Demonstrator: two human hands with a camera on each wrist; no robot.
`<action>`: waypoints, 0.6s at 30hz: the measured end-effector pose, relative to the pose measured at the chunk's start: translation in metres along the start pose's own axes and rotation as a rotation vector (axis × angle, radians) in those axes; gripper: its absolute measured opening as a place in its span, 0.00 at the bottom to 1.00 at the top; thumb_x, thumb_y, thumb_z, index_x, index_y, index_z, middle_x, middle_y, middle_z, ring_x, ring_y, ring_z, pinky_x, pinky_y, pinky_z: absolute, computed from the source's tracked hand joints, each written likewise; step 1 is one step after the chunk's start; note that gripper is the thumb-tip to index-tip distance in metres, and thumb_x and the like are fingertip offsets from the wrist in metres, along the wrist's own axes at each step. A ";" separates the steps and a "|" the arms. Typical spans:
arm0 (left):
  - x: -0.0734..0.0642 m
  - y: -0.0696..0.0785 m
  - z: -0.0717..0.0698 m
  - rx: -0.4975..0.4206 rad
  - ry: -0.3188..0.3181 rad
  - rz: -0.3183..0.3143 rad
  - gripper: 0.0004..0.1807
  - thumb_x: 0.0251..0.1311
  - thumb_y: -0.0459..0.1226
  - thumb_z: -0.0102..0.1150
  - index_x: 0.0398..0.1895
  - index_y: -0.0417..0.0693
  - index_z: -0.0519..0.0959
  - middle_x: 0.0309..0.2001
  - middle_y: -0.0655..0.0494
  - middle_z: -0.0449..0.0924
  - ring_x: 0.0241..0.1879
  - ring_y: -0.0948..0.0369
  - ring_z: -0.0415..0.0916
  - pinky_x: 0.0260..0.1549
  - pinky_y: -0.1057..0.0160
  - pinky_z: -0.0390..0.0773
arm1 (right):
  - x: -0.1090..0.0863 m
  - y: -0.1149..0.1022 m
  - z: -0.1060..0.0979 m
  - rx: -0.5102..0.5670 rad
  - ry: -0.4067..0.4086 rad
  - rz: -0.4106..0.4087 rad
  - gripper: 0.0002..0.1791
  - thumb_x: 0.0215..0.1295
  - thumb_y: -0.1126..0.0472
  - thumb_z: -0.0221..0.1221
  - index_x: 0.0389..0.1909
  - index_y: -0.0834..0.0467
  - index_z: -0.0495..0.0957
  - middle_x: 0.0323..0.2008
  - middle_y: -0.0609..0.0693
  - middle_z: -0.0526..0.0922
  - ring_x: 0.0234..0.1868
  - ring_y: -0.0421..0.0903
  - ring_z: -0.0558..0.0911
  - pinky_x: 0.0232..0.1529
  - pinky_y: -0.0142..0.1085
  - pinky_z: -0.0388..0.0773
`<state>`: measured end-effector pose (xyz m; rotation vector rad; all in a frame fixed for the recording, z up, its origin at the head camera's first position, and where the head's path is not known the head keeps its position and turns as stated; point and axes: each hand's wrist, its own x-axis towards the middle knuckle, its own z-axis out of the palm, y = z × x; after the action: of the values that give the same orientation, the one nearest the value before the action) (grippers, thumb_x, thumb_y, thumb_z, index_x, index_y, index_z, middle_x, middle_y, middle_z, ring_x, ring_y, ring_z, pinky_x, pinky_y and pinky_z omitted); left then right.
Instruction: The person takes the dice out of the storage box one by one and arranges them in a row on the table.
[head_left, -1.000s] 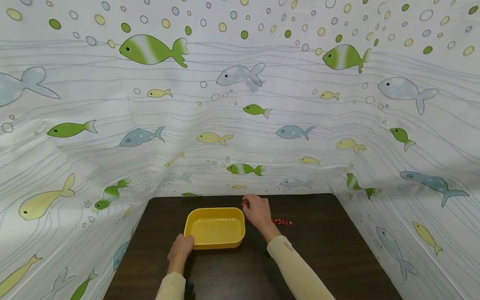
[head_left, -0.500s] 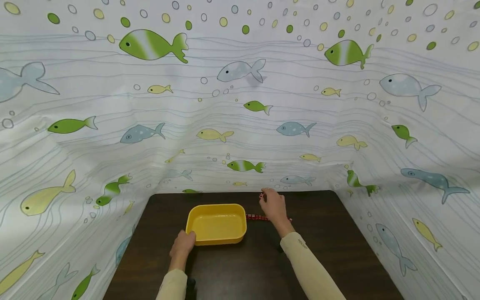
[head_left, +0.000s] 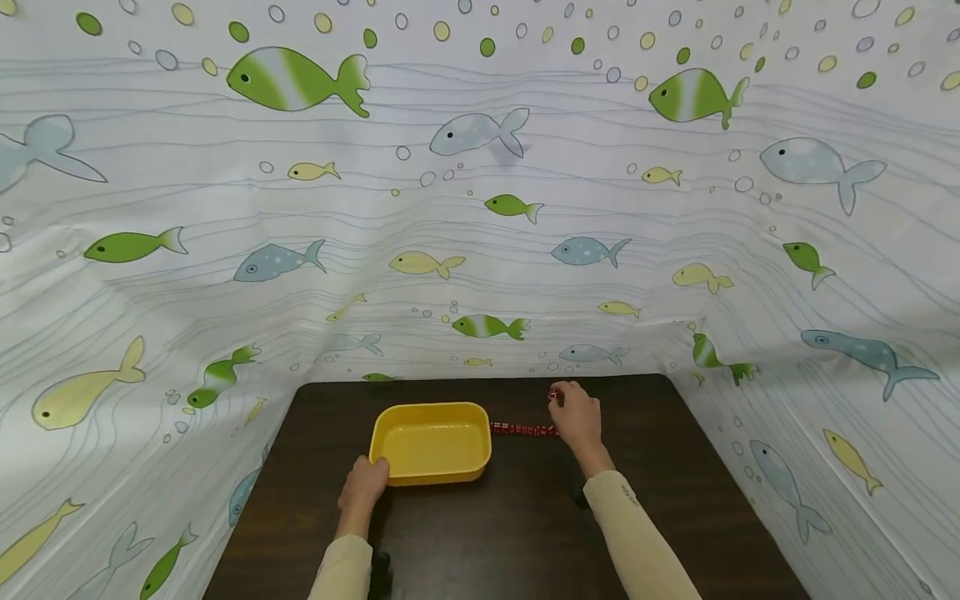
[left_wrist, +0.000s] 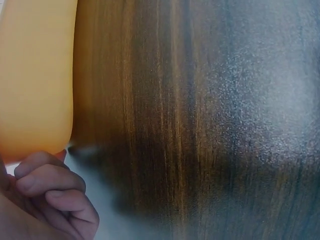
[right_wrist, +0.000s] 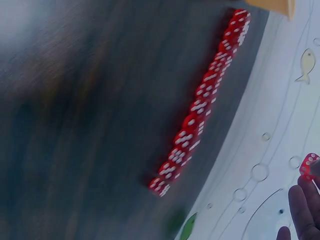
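In the head view, my left hand grips the near left corner of a yellow plastic tub, thumb at the rim. The left wrist view shows its fingers curled by the tub's wall. My right hand pinches one red die with white dots, raised above the table near the right end of a dice row. That row of red dice lies in a nearly straight line, running right from the tub. The tub's visible floor bears nothing.
The dark wood-grain table ends at a back edge just beyond the tub and dice. A white fish-print sheet hangs behind it and along both sides.
My right hand has moved right with the die, from beside the tub's right rim to the far end of the row, uncovering more dice. The left hand stays at the tub's corner.
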<state>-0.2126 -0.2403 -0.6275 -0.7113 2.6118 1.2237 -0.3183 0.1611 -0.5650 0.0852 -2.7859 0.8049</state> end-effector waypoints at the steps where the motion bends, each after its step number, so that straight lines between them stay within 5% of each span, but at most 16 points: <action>1: 0.001 0.000 0.000 -0.001 -0.002 0.002 0.33 0.73 0.49 0.36 0.67 0.29 0.66 0.45 0.36 0.76 0.37 0.45 0.72 0.40 0.46 0.70 | -0.001 0.004 -0.001 0.001 -0.002 0.009 0.20 0.77 0.58 0.61 0.65 0.56 0.83 0.63 0.58 0.84 0.56 0.60 0.86 0.68 0.65 0.67; 18: 0.001 0.003 -0.002 -0.011 -0.006 -0.018 0.31 0.74 0.47 0.33 0.66 0.29 0.65 0.47 0.34 0.74 0.41 0.43 0.72 0.43 0.45 0.71 | -0.017 0.061 -0.018 0.018 -0.010 0.163 0.20 0.78 0.59 0.58 0.66 0.60 0.80 0.63 0.63 0.81 0.57 0.64 0.82 0.67 0.69 0.67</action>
<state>-0.2152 -0.2402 -0.6246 -0.7302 2.5900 1.2349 -0.3050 0.2221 -0.5860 -0.1375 -2.8235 0.8692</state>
